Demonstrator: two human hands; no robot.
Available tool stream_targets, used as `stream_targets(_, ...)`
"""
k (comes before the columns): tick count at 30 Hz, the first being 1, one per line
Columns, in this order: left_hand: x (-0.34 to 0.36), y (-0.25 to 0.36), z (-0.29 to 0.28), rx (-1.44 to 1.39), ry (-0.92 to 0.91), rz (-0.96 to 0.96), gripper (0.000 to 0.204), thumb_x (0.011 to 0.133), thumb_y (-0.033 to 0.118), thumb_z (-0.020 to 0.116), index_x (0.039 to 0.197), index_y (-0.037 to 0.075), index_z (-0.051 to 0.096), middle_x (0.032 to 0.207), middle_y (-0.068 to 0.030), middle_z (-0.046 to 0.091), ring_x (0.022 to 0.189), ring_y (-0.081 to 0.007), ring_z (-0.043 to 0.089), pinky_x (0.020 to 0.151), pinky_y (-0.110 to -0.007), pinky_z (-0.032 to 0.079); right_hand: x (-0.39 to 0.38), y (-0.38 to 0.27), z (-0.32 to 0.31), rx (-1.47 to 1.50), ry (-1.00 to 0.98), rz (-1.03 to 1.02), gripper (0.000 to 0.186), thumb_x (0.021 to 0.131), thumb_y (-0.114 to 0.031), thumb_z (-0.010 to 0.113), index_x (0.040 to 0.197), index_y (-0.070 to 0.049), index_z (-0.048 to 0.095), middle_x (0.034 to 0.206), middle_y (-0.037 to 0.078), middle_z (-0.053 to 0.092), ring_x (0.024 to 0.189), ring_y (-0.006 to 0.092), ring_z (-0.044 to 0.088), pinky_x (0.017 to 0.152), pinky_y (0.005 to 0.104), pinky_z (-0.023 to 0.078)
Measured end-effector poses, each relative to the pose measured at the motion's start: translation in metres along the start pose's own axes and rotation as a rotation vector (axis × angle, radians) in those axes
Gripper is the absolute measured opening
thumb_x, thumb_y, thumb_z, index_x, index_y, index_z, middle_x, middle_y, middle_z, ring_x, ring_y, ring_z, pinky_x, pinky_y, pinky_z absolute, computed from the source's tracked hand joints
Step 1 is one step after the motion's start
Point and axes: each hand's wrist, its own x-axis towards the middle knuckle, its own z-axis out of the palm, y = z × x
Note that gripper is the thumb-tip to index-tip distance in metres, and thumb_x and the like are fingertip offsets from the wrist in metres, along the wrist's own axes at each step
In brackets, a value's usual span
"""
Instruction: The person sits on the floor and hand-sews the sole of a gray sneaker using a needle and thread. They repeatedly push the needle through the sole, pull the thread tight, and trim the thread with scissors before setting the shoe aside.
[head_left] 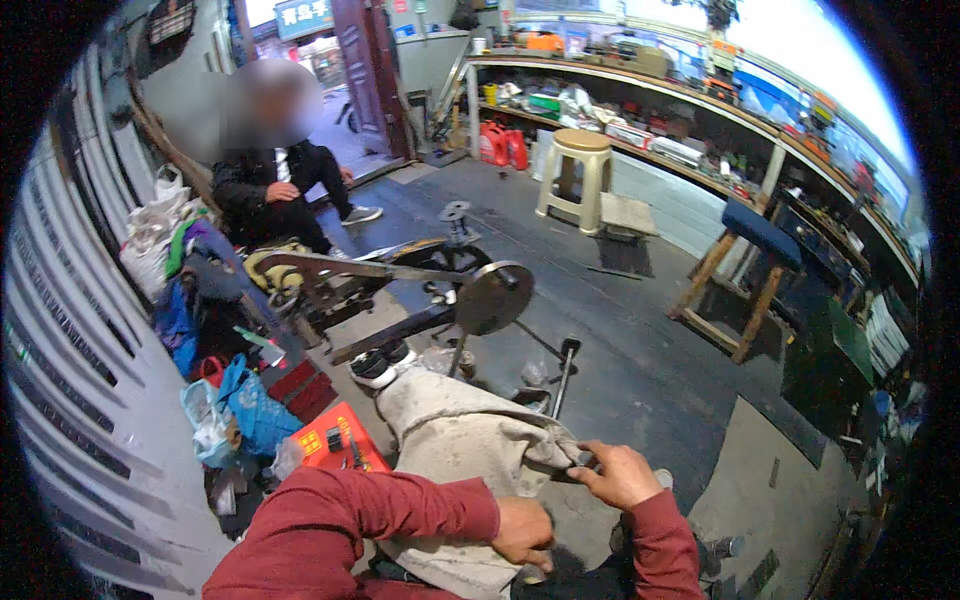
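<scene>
A stained beige cloth [455,430] drapes over my lap and legs, its folds bunched toward the right. My right hand [622,475] is at the cloth's right edge, thumb and fingers pinched together on it; a small dark patch by the fingertips is too unclear to name. Lower down, my left hand [524,530] lies against the cloth with its fingers curled downward. Whatever may be under those fingers is hidden. Past the cloth's far end, a black-and-white shoe [380,365] shows.
Ahead stands a metal machine with a round disc [495,298]. A red box [335,435] and blue bag [255,405] lie at left. Beyond them a person [270,195] sits. A beige stool [577,175], blue-topped stool [760,235] and cluttered workbench [620,70] are at right.
</scene>
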Motion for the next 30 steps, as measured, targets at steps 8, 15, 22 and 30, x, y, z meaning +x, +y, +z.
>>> stream_targets(8, -0.064, 0.032, -0.053, -0.001, 0.658, -0.017, 0.035, 0.098, 0.036, 0.063, 0.077, 0.008, 0.060, 0.059, -0.0178, 0.057, 0.057, -0.0399, 0.060, 0.052, -0.049, 0.047, -0.002, 0.014, 0.004, -0.049, 0.016, 0.014, 0.050, 0.084, -0.042, 0.077, 0.118, -0.006, 0.069, 0.090, 0.022, 0.073, 0.088, 0.0426, 0.070, 0.080, 0.0514, 0.055)
stream_targets(15, -0.217, 0.053, -0.071, 0.122, 0.696, -0.574, 0.038, 0.097, 0.037, 0.066, 0.074, 0.008, 0.062, 0.059, -0.0169, 0.057, 0.056, -0.0357, 0.062, 0.055, -0.047, 0.047, 0.003, 0.009, 0.007, -0.052, -0.027, 0.010, 0.051, 0.085, -0.040, 0.077, 0.121, -0.006, 0.069, 0.094, 0.022, 0.074, 0.092, 0.0403, 0.072, 0.083, 0.0484, 0.056)
stream_targets(22, -0.392, 0.091, 0.041, -0.036, 0.266, -1.403, 0.041, 0.094, 0.043, 0.059, 0.097, 0.007, 0.076, 0.084, -0.0245, 0.070, 0.079, -0.0420, 0.068, 0.077, -0.051, 0.053, 0.000, 0.014, 0.014, -0.093, -0.012, -0.060, 0.050, 0.084, -0.038, 0.078, 0.120, -0.005, 0.070, 0.093, 0.023, 0.073, 0.089, 0.0397, 0.071, 0.081, 0.0484, 0.056)
stream_targets(30, -0.512, 0.128, 0.291, -0.439, -0.059, -2.027, 0.061, 0.079, 0.054, 0.070, 0.118, 0.007, 0.074, 0.120, -0.0211, 0.071, 0.110, -0.0380, 0.069, 0.099, -0.045, 0.053, -0.005, 0.029, 0.018, -0.054, -0.020, -0.039, 0.049, 0.085, -0.035, 0.079, 0.122, -0.004, 0.069, 0.096, 0.023, 0.074, 0.091, 0.0384, 0.072, 0.081, 0.0476, 0.056)
